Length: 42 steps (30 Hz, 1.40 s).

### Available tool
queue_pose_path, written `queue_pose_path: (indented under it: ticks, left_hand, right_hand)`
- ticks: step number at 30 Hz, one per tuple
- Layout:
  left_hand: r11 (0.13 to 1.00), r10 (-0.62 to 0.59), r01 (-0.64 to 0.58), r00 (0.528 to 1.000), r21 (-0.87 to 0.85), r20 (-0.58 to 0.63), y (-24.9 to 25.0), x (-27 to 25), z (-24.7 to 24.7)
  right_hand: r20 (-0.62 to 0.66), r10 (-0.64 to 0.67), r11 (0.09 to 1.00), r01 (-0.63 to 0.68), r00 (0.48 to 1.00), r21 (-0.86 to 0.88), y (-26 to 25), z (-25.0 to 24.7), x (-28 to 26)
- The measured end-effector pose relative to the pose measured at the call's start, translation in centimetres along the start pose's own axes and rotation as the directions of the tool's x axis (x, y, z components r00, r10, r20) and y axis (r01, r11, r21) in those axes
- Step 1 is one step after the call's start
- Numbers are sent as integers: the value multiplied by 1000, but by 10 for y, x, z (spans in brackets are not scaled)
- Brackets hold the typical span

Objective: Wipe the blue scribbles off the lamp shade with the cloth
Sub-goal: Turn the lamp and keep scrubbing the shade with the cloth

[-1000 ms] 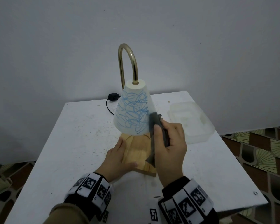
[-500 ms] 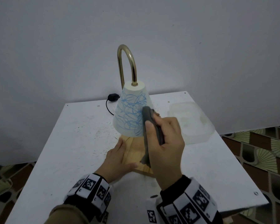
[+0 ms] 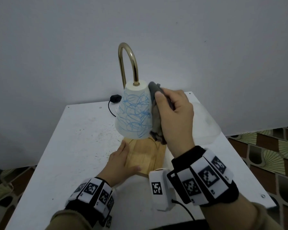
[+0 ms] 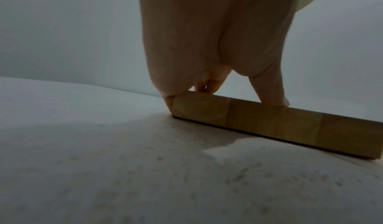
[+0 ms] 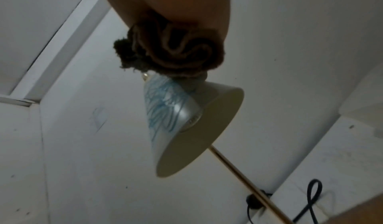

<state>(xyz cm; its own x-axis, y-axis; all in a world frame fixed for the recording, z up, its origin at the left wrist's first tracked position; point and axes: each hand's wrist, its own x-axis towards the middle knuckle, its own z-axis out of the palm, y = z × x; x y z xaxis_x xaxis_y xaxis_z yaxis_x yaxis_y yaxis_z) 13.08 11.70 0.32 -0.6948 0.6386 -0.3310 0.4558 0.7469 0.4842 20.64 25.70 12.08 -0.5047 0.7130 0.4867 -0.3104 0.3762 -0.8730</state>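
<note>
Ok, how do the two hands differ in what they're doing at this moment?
The left hand lies flat and low, fingers straight, pressing the pale wooden lamp base; the right hand is raised, fingers curled round the bunched dark grey cloth. The left steadies; the right holds the cloth against the scribbled white cone shade. Both wear marker-tagged wristbands.

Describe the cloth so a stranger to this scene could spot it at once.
Start at the white table and find the lamp's wooden base; above it hangs the white lamp shade covered in blue scribbles. The cloth is the dark grey bunched fabric pressed against the shade, gripped in the right hand.
</note>
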Motion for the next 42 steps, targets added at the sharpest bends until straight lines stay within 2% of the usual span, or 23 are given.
queue_pose_path:
  ticks: [3, 5, 10, 14, 19, 22, 24, 28, 34, 39, 42]
  left_hand:
    - [1000, 1, -1, 1000, -7, -4, -3, 1, 1]
    - [1000, 2, -2, 1000, -16, 3, -4, 1, 1]
    - [1000, 0, 0, 1000, -18, 6, -1, -1, 0]
    - [1000, -6, 6, 1000, -14, 9, -1, -1, 1]
    - [1000, -2, 3, 1000, -7, 26, -4, 2, 1]
    - [1000, 12, -12, 1000, -6, -2, -9, 5, 2]
    - [1000, 0, 0, 1000, 9, 21, -6, 4, 1]
    - [1000, -4, 3, 1000, 13, 19, -6, 4, 2]
    - [1000, 4, -4, 1000, 11, 29, -7, 6, 4]
    - [999, 36, -36, 999, -2, 13, -14, 11, 5]
    - [999, 52, -52, 998, -6, -24, -17, 14, 8]
  right_hand:
    - [-29, -102, 994, 103, 994, 44, -3, 2, -17]
    - [-29, -147, 989, 146, 989, -7, 5, -1, -31]
    - [-41, -45, 994, 40, 998, -106, 26, -10, -21]
    - [-21, -13, 992, 10, 1000, -123, 16, -3, -2]
    - [-87, -137, 990, 140, 987, 30, -3, 6, -19]
    - [-53, -206, 978, 207, 977, 6, 3, 7, -39]
    - [-58, -232, 972, 230, 971, -45, 12, 4, -46]
    - [-120, -150, 986, 140, 981, -86, 26, -1, -39]
    - [-91, -23, 999, 27, 996, 40, 4, 11, -20]
    - [-72, -203, 977, 207, 977, 45, -12, 19, -26]
    - [-25, -280, 959, 279, 960, -42, 0, 14, -41]
